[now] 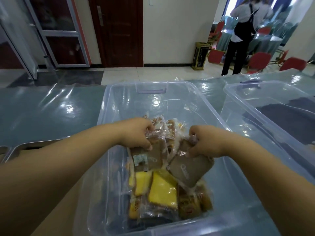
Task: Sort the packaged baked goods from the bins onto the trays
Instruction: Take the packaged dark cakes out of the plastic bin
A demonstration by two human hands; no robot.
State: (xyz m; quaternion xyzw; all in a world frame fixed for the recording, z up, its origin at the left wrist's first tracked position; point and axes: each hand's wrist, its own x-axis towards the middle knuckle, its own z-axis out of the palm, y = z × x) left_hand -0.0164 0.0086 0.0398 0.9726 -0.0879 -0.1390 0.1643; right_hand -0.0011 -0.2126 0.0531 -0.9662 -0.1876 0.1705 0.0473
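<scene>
A clear plastic bin [209, 106] stands in front of me, holding several wrapped baked goods. My left hand [136, 132] grips a brown packaged slice [148, 159] by its top edge. My right hand [204, 142] holds another brown packaged slice [189, 171], tilted above the pile. Below them lie two yellow cake packets [163, 189] and darker wrapped pastries [189, 205]. More small wrapped buns [170, 126] sit beyond my hands. A metal tray [25, 146] shows at the left, its rim partly hidden by my left arm.
A second clear bin [272, 106] with dark contents stands at the right. The table is covered in shiny blue-grey plastic sheeting [51, 109]. Beyond the table a person [242, 36] stands by red chairs [259, 62], near a gold-trimmed litter bin [200, 56].
</scene>
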